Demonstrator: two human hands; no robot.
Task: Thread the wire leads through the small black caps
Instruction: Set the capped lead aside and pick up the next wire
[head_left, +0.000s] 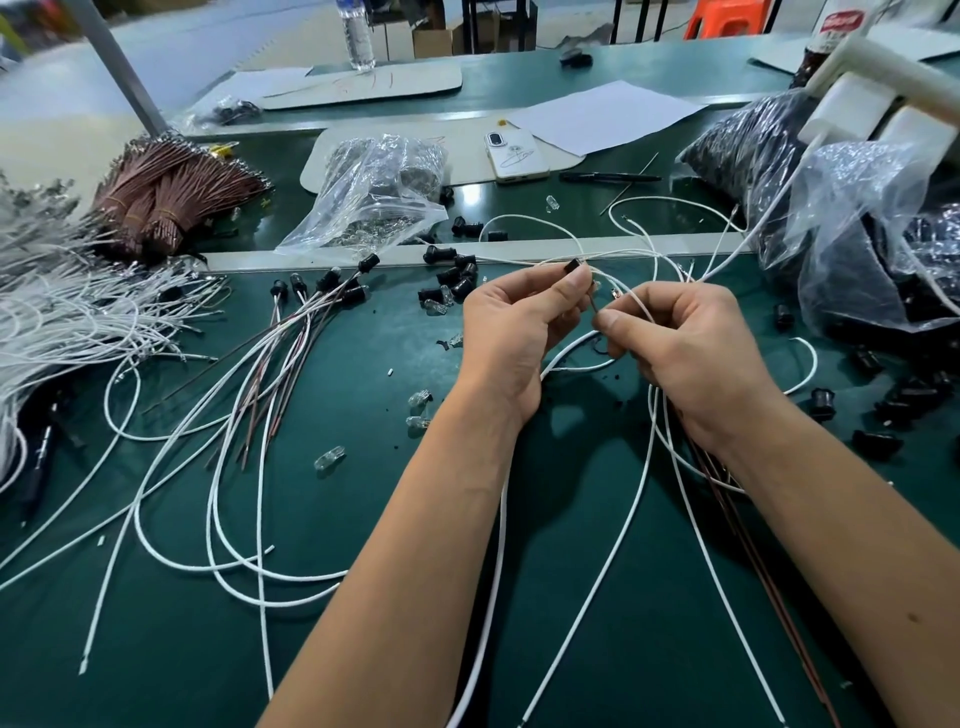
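The left hand (511, 325) is pinching a cap (571, 267) while the right hand (691, 345), at 3 o'clock, is pinching a lead (593, 305) toward it; next, aiming is needed.

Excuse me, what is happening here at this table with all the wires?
A person is assembling small lamp leads by hand. The left hand pinches a small black cap, and the right hand holds a thin wire lead pointing up toward it. The lead is not clearly through yet. Finished capped wires lie to the left on the green table, with loose black caps nearby.
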